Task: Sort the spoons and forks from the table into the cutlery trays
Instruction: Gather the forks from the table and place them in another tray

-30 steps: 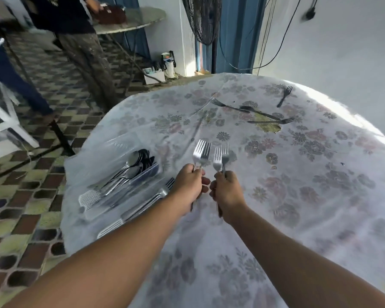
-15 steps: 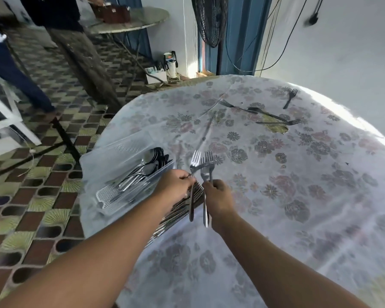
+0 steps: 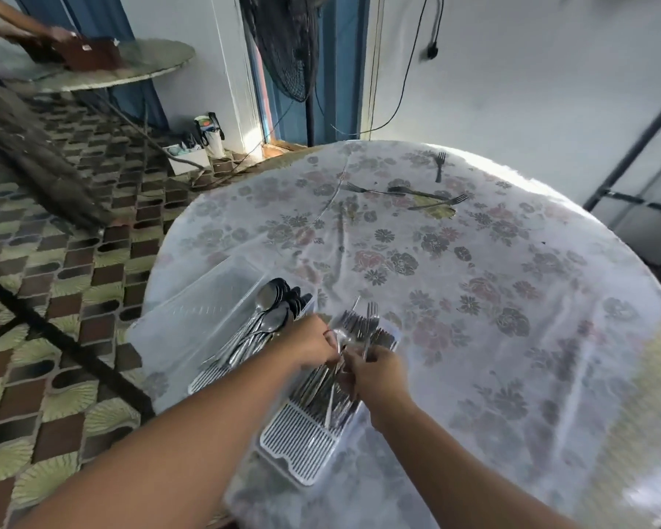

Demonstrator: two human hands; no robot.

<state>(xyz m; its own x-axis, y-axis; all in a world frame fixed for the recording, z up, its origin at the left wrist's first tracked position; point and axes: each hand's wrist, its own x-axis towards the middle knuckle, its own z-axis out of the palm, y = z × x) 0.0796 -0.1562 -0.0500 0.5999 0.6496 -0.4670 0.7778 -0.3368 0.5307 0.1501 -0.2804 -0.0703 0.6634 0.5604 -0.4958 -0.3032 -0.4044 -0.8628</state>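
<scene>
Two clear cutlery trays sit at the table's near left. The spoon tray [image 3: 191,322] holds several spoons [image 3: 268,318]. The fork tray [image 3: 302,448] beside it holds a pile of forks [image 3: 382,337]. My left hand [image 3: 310,343] and my right hand [image 3: 374,376] are together over the fork tray, each gripping forks by the handle. The held forks [image 3: 369,322] point their tines away from me, low over the pile. Several loose forks [image 3: 432,202] lie at the table's far side.
The round table [image 3: 512,299] has a floral plastic cover. A standing fan [image 3: 283,43] and hanging cables are behind it. At the far left a person's hand [image 3: 64,32] is at a box on another table. Tiled floor lies to the left.
Both hands have carried their forks left and toward me, from above the bare cloth down onto the fork tray. The view has turned toward the trays.
</scene>
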